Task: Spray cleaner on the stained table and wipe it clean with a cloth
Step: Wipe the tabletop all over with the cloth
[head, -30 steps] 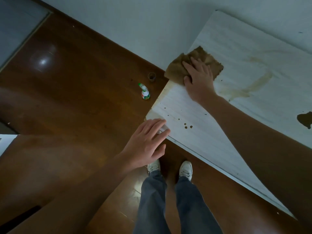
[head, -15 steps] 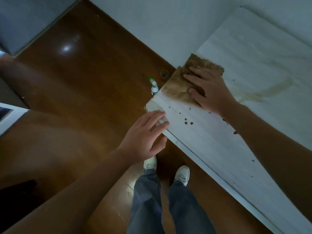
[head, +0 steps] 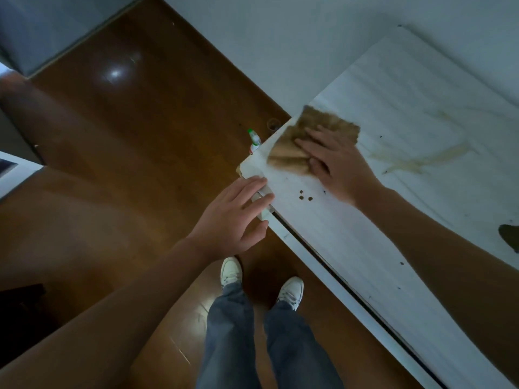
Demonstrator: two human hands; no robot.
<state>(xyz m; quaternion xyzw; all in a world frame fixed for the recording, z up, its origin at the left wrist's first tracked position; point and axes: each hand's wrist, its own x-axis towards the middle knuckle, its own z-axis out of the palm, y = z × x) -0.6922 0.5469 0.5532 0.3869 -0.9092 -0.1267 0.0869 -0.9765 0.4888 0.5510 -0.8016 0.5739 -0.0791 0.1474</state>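
Head | right hand (head: 339,161) flat on cloth (head: 289,147) | left hand (head: 233,220) flat, table (head: 365,248) corner | bottle (head: 255,143) cap up-frame

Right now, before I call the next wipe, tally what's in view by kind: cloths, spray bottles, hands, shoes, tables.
1 cloth, under the right hand
1 spray bottle, on the floor
2 hands: left hand, right hand
2 white shoes
1 table
Total: 7

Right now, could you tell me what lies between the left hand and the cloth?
In the head view, only bare white table separates left hand from cloth.
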